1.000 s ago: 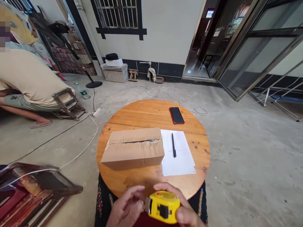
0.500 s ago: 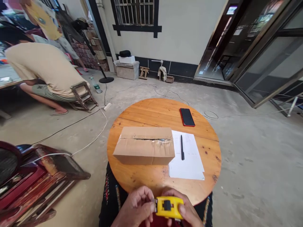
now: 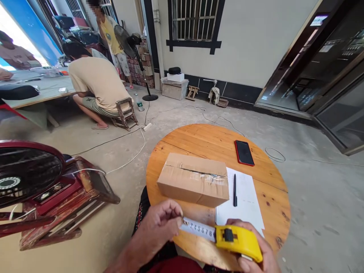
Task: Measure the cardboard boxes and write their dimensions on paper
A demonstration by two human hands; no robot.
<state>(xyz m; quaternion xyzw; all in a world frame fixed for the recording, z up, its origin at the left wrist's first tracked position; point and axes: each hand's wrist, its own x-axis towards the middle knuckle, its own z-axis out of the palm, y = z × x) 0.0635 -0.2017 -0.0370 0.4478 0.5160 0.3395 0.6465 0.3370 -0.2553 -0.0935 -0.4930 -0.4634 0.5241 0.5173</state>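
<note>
A yellow tape measure (image 3: 241, 239) with a black slide button sits in my right hand (image 3: 263, 250), whose fingers wrap round its case. Between my hands stretches its white blade (image 3: 199, 229), with printed numbers up to about 8 showing. My left hand (image 3: 160, 223) pinches the blade's end between thumb and fingers. Just beyond my hands a closed cardboard box (image 3: 196, 178) with clear tape on its top rests on the round wooden table (image 3: 184, 132). White paper sheets (image 3: 250, 189) lie right of the box, partly behind my right hand, with a black pen (image 3: 235, 191) on them.
A red-edged phone (image 3: 244, 152) lies at the table's far right. On the left, a dark red fan (image 3: 34, 174) stands on a wooden chair (image 3: 96, 185). A person (image 3: 99, 79) sits hunched at another table. Cables (image 3: 125, 163) cross the floor.
My hands have drawn apart, and a short length of blade now shows out of the tape measure. The view has swung left, bringing more of the fan and the other table into sight.
</note>
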